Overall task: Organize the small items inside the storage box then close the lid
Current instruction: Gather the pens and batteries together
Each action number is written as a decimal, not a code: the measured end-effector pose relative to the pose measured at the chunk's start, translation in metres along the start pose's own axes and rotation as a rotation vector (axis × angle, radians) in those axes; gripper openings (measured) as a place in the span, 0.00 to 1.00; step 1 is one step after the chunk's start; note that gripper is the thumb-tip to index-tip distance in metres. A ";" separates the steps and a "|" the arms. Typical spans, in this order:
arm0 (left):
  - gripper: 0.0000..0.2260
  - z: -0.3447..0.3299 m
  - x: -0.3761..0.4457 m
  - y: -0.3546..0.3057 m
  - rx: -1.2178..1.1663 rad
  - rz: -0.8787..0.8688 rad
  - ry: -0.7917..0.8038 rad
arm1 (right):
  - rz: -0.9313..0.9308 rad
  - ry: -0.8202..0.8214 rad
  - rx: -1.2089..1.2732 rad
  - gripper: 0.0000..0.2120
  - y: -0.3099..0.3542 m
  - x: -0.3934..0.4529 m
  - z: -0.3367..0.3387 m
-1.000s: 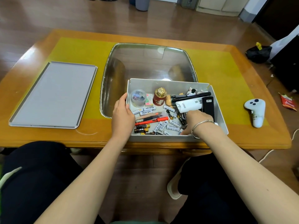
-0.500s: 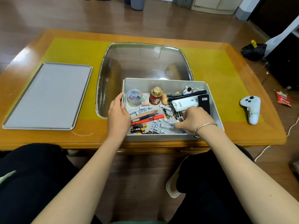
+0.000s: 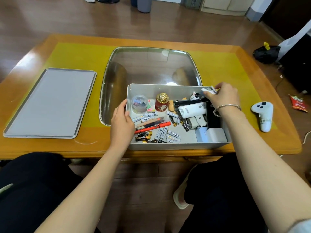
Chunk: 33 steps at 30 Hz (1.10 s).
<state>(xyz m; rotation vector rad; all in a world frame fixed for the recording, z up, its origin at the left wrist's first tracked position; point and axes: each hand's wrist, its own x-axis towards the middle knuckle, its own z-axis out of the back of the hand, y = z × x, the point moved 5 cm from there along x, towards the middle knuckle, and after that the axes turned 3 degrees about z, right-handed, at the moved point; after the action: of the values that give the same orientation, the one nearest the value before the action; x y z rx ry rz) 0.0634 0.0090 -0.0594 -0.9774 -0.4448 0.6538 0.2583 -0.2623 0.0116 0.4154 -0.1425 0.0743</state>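
Note:
A grey storage box (image 3: pixel 176 146) stands at the table's near edge, holding several batteries (image 3: pixel 161 133), a red pen (image 3: pixel 152 127), a red jar with a gold cap (image 3: pixel 161 102), a clear ball (image 3: pixel 139 104), a white device (image 3: pixel 191 110) and a grey block (image 3: pixel 210 135). My left hand (image 3: pixel 122 120) holds the box's left wall. Over the far right corner, my right hand (image 3: pixel 223 96) pinches a small white item (image 3: pixel 208 90). The grey lid (image 3: pixel 50 102) lies flat at the left.
A white controller (image 3: pixel 263 113) lies on the table right of the box. A glass panel (image 3: pixel 151 71) is set in the table behind the box. A black bag (image 3: pixel 266 53) and a red wrapper (image 3: pixel 298 103) lie on the floor at the right.
My right hand has risen from the box's near right part to its far right corner, now pinching a small white item. My left hand stays on the left wall.

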 end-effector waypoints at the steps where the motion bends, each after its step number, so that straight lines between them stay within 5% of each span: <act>1: 0.18 0.000 0.000 0.000 0.002 -0.006 0.000 | 0.003 0.028 -0.031 0.20 -0.002 0.000 -0.003; 9: 0.18 0.000 0.000 -0.001 0.004 -0.003 0.000 | 0.042 -0.024 -0.123 0.23 0.004 -0.010 -0.001; 14: 0.20 -0.002 0.000 -0.005 0.022 0.010 0.006 | 0.301 -0.113 0.056 0.09 0.041 -0.033 0.005; 18: 0.20 -0.005 -0.002 -0.008 -0.016 0.028 0.008 | 0.495 0.124 0.134 0.05 0.079 -0.072 -0.018; 22: 0.20 -0.007 -0.004 -0.006 -0.050 0.030 0.012 | 0.669 0.479 -0.108 0.08 0.109 -0.101 -0.067; 33: 0.18 -0.007 -0.003 -0.001 -0.090 0.018 0.017 | 0.854 0.616 -0.369 0.13 0.116 -0.089 -0.113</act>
<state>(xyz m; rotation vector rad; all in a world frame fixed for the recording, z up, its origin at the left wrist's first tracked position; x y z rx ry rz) 0.0655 0.0019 -0.0627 -1.0725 -0.4542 0.6453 0.1723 -0.1148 -0.0584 -0.0740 0.2824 0.9917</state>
